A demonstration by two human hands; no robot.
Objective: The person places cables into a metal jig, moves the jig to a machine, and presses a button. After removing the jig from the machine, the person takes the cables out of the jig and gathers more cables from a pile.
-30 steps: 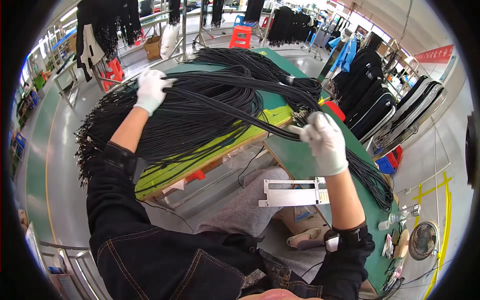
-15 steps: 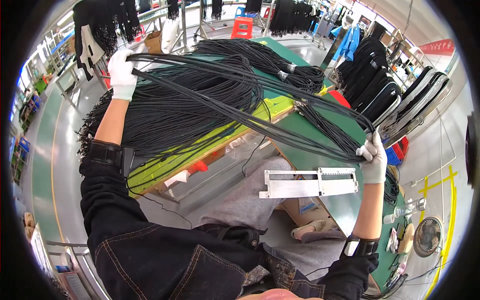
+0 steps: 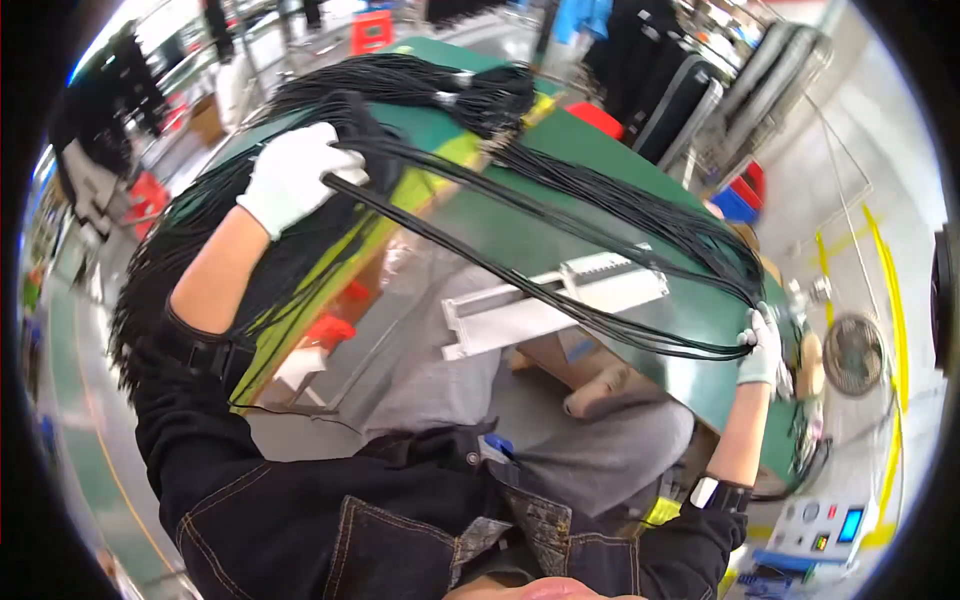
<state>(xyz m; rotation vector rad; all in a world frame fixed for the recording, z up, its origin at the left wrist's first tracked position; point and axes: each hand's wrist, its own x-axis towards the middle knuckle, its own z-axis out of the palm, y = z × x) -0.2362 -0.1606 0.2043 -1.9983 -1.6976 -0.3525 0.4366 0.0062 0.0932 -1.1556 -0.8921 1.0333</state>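
Both my hands wear white gloves. My left hand [image 3: 300, 178] is closed round one end of a looped bundle of black cables [image 3: 505, 275]. The other end of this loop is in the closed fingers of my right hand [image 3: 762, 345], low over the right side of the green table. Between my hands the strands hang in two sagging runs. They pass in front of a white slotted plate [image 3: 550, 312] at the table's near edge. Behind and below my left hand spreads a large pile of black cables [image 3: 190, 270].
Another cable bundle [image 3: 630, 200] lies along the green table [image 3: 660, 160], and tied bundles [image 3: 400, 80] lie at the far end. A yellow-green edge strip [image 3: 275, 355] borders the pile. A fan [image 3: 856, 352] and a boxy device with a screen [image 3: 825, 525] stand at the right.
My view has turned to the right. My left hand has come in from the far left toward my right hand. My right hand is lower, and the held loop sags more.
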